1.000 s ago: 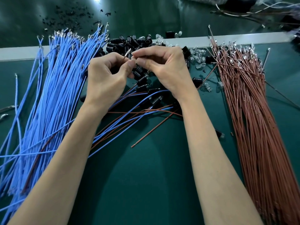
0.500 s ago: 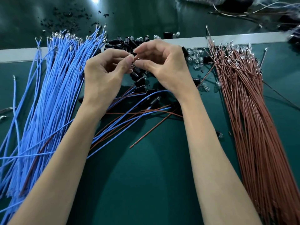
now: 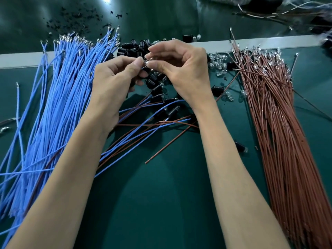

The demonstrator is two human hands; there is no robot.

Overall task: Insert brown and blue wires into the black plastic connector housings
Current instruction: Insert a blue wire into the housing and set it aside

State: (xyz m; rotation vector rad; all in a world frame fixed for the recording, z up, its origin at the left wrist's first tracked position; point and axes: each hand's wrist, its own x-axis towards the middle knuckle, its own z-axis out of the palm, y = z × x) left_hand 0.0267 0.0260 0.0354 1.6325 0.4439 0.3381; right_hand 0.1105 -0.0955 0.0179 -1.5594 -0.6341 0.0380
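At the surface's (image 3: 161,203) far edge | left hand (image 3: 115,83) and right hand (image 3: 185,71) pinching one tiny part (image 3: 146,62), can't ID it | few wired housings (image 3: 161,106) done just below | fat blue wires (image 3: 59,108), brown wires (image 3: 280,133), black housings (image 3: 133,49) piles untouched, early days

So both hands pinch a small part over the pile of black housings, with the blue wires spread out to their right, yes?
No: the head view shows the blue wires to their left; the brown wires lie to the right. The left hand and right hand do pinch a small part over the black housings.
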